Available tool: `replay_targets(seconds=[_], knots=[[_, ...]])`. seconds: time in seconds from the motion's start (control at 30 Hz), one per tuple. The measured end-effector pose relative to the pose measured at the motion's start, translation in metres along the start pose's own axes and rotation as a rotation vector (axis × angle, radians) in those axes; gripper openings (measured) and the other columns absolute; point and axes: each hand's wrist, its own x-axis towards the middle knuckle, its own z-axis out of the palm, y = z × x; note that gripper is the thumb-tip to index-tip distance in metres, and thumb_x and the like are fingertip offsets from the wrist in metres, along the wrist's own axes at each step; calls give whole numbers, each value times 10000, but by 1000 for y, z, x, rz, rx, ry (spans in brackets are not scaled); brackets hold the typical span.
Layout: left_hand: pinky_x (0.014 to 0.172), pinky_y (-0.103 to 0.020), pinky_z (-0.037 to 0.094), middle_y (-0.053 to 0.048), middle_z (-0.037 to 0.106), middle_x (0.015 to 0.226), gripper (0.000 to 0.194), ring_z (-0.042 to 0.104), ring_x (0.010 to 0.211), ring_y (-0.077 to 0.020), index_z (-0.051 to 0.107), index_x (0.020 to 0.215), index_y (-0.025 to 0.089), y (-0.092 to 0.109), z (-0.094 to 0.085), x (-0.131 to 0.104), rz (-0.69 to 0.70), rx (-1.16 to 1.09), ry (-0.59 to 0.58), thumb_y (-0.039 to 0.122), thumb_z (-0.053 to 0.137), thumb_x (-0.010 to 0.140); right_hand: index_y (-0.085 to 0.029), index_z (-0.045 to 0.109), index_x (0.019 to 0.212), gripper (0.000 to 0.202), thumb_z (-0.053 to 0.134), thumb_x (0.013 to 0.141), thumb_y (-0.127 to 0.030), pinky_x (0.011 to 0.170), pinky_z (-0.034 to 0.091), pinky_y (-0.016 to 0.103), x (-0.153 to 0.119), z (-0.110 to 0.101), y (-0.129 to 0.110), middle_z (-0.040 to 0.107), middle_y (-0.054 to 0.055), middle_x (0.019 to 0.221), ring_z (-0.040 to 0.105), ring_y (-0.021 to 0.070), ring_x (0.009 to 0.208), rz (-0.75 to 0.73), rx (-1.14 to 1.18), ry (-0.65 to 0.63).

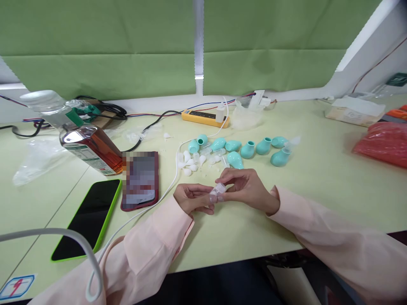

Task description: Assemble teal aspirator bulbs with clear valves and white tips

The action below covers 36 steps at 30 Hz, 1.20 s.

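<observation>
Both hands meet over the near part of the table around a small clear plastic piece (218, 190). My left hand (194, 198) pinches its lower left side. The fingers of my right hand (246, 189) close on its right side. Just beyond them lie several small white bulb-shaped pieces (187, 171) and clear tubes (224, 161). Several teal hollow bulbs (247, 149) spread behind and to the right; one at the right (280, 157) has a clear piece at its mouth.
Two phones (90, 218) (140, 181) and a bottle of amber liquid (92, 148) are at the left. A white cable (173, 182) crosses the table. Farther back is a yellow power strip (203, 118); a red bag (383, 144) and white box (354, 111) sit right.
</observation>
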Motion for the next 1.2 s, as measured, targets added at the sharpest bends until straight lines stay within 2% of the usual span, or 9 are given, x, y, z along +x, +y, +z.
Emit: replay_targets(seconds=[0.13, 0.27, 0.4, 0.47, 0.53, 0.73, 0.93, 1.1, 1.2], knots=[[437, -225, 517, -31, 640, 524, 318, 580, 464, -120, 633, 641, 65, 0, -1, 1, 1, -24, -12, 170, 778, 378, -185, 610, 893, 368, 718, 541, -184, 604, 503, 303, 3, -11, -7, 555, 25, 765, 550, 139, 684, -176, -277, -26], [421, -214, 508, -16, 629, 535, 282, 576, 501, -118, 557, 540, 91, 0, -3, 3, 54, 3, 27, 130, 776, 366, -177, 607, 851, 239, 640, 639, -283, 682, 463, 354, 14, -31, -4, 577, 64, 807, 537, 184, 749, -450, -878, 299], [416, -229, 501, 7, 607, 569, 418, 561, 504, -112, 600, 789, 116, 0, -2, 1, 82, 24, -15, 135, 767, 406, -148, 600, 903, 272, 554, 696, -318, 734, 436, 375, 22, -46, 9, 554, 109, 925, 506, 249, 881, -327, -1394, 303], [445, -251, 506, 6, 605, 598, 529, 568, 519, -121, 579, 942, 136, 1, -1, 0, 88, 18, -65, 155, 756, 444, -140, 581, 958, 298, 519, 718, -306, 710, 440, 352, 22, -49, 12, 532, 115, 961, 508, 249, 881, -229, -1501, 269], [496, -271, 509, -22, 619, 652, 509, 589, 558, -139, 581, 953, 126, 2, -1, -2, 82, 9, -108, 173, 746, 474, -143, 546, 1025, 328, 489, 738, -290, 666, 444, 323, 22, -50, 12, 506, 115, 972, 522, 230, 836, -165, -1548, 258], [564, -309, 493, -65, 646, 704, 386, 624, 601, -195, 543, 749, 115, 5, -1, -2, 61, -3, -211, 94, 754, 426, -125, 517, 1016, 331, 463, 739, -298, 534, 420, 284, 20, -50, 6, 441, 132, 998, 518, 160, 613, -31, -1585, 286], [519, -302, 485, -48, 642, 626, 371, 605, 531, -172, 550, 770, 112, 6, 0, -4, 79, 53, -191, 107, 731, 445, -122, 487, 907, 286, 519, 654, -252, 514, 406, 282, 19, -48, -2, 524, 75, 819, 494, 154, 570, -86, -1452, 328], [451, -277, 464, -26, 614, 530, 254, 558, 464, -140, 602, 699, 90, 7, -2, -1, 125, 70, -94, 112, 692, 463, -159, 479, 933, 351, 577, 602, -227, 510, 432, 259, 12, -35, -15, 463, 68, 857, 488, 164, 702, -319, -1076, 309], [427, -260, 440, -14, 595, 499, 210, 524, 422, -117, 621, 679, 94, 6, -3, 2, 122, 84, -64, 127, 673, 478, -193, 479, 869, 265, 593, 632, -230, 500, 449, 232, 6, -25, -23, 450, 52, 874, 482, 134, 696, -260, -667, 136]])
